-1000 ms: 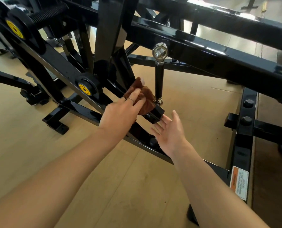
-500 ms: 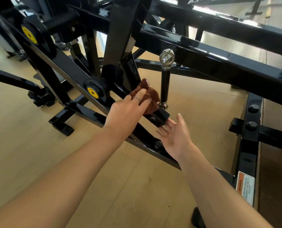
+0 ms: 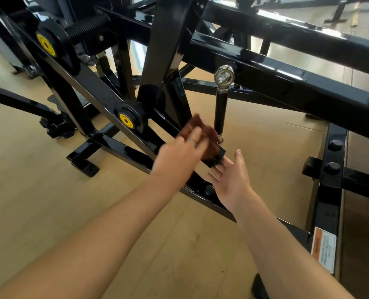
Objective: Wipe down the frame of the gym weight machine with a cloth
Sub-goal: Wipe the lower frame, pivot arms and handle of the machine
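Observation:
The black gym machine frame (image 3: 265,76) fills the upper view. A slanted bar (image 3: 88,87) runs down from the upper left, past a yellow pivot cap (image 3: 126,120), to a short black end (image 3: 217,157). My left hand (image 3: 179,156), motion-blurred, holds a brown cloth (image 3: 209,134) against that bar just above its end. My right hand (image 3: 231,180) lies open, palm up, just below the bar's end, with its fingertips at the end's underside.
A black rod with a chrome eye joint (image 3: 222,77) stands right behind the cloth. A base rail with bolts and a warning label (image 3: 323,249) runs along the right. Machine feet (image 3: 82,162) stand on the wooden floor at left.
My left hand and the cloth have slid a little down the slanted bar toward its end and blur with motion. My right hand has stayed under the bar's end. The view has shifted slightly.

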Available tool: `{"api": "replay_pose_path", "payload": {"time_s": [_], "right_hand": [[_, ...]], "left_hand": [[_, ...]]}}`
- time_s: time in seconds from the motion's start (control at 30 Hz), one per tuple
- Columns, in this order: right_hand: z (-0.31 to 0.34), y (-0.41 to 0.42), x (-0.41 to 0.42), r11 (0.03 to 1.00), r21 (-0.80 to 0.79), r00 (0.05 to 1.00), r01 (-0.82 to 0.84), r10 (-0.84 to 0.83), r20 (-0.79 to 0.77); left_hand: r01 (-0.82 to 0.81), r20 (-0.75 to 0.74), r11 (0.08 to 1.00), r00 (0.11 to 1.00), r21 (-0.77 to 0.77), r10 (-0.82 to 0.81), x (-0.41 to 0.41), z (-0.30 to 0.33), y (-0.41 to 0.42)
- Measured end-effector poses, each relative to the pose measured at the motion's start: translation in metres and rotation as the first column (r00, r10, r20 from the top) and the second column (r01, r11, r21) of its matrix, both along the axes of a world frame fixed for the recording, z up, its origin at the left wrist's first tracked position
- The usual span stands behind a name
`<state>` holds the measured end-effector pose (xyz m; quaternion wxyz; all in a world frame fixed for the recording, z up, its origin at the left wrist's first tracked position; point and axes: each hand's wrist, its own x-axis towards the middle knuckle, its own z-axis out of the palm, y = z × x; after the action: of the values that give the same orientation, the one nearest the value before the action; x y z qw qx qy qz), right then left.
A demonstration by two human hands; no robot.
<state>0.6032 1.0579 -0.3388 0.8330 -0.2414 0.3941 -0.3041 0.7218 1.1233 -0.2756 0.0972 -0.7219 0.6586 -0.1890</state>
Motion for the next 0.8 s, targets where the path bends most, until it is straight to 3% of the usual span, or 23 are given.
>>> {"api": "replay_pose_path", "payload": {"time_s": [0.13,0.43,0.53,0.67,0.8], "right_hand": [[0.006,0.002,0.002,1.000,-0.022,0.998,-0.018,0.017,-0.059],[0.004,0.014,0.008,0.991,-0.134,0.995,0.018,-0.032,-0.099],[0.002,0.016,0.010,0.990,-0.135,0.994,0.031,-0.045,-0.097],[0.003,0.011,0.007,0.992,-0.123,0.996,0.000,-0.012,-0.091],[0.001,0.011,0.003,0.992,-0.119,0.999,-0.029,0.023,-0.048]], "left_hand": [[-0.031,0.072,0.997,0.997,-0.065,0.036,0.021,0.024,0.007],[-0.035,-0.121,0.999,0.992,-0.003,0.034,-0.014,-0.020,0.006],[-0.028,-0.075,0.999,0.997,0.033,0.030,-0.009,-0.011,0.004],[-0.074,0.015,0.993,0.997,-0.091,0.076,0.012,0.024,-0.003],[-0.048,-0.045,0.998,0.998,-0.027,0.047,-0.002,-0.005,0.003]]}}
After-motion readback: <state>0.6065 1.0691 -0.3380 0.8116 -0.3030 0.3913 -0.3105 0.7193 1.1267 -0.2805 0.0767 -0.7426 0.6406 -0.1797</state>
